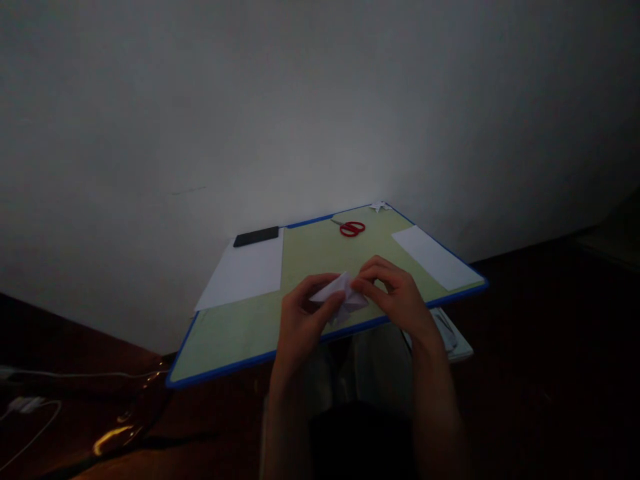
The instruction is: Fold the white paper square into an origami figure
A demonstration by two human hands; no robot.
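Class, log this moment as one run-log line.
left hand, right hand: holding folded paper | place: near edge of green board | beyond: scissors, phone

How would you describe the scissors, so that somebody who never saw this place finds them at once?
Look at the green board with the blue edge. Near its far edge, beyond the folded paper pinched in the left hand and right hand, between the black phone and a small white paper shape, lie the scissors. They are the only red thing.
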